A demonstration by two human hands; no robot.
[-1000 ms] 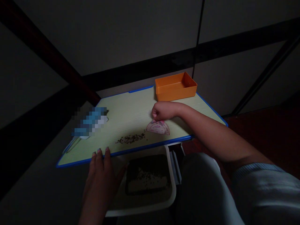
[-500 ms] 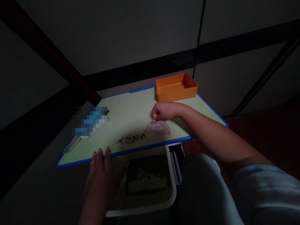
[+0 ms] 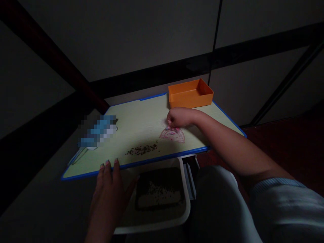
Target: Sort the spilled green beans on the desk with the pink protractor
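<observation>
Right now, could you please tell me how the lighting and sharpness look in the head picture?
Head view: dim overall, the tabletop lit most broadly but shaded toward its near edge; left hand darker than the right; protractor markings too soft to read; bin interior murky; blue-and-white item hidden by blocky pixelation.

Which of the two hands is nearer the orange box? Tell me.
The right. The right hand is just in front of the orange box, holding the protractor; the left hand is farther off, at the tabletop's near edge.
</observation>
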